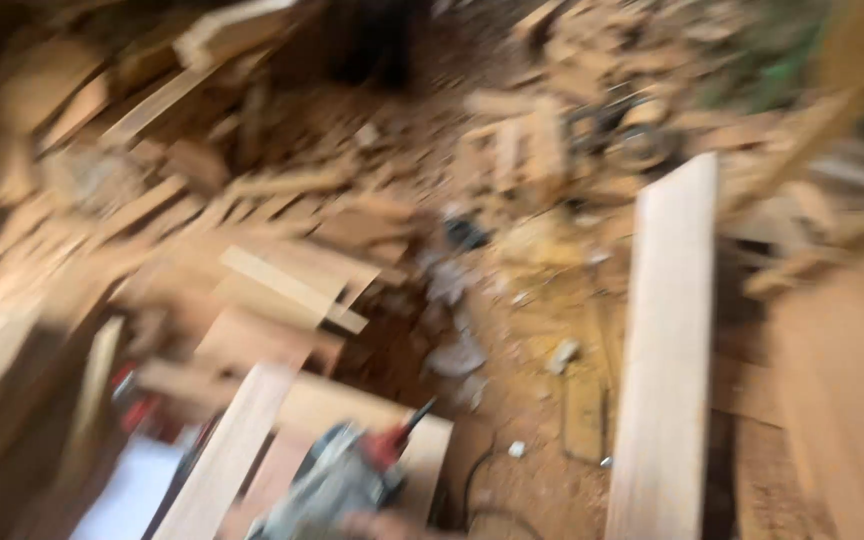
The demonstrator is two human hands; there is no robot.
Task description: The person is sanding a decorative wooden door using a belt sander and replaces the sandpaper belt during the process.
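We look down through heavy blur at a workshop floor strewn with wood offcuts and sawdust. A long pale plank runs up the right side, and a second plank leans at lower left. Beside it a grey and red power tool rests on a board, with a fingertip-like shape just below it, too blurred to identify.

Only a blurred sliver of a hand shows, at six o'clock on the frame's edge. It looks bare. The blur is too heavy to tell what is worn.
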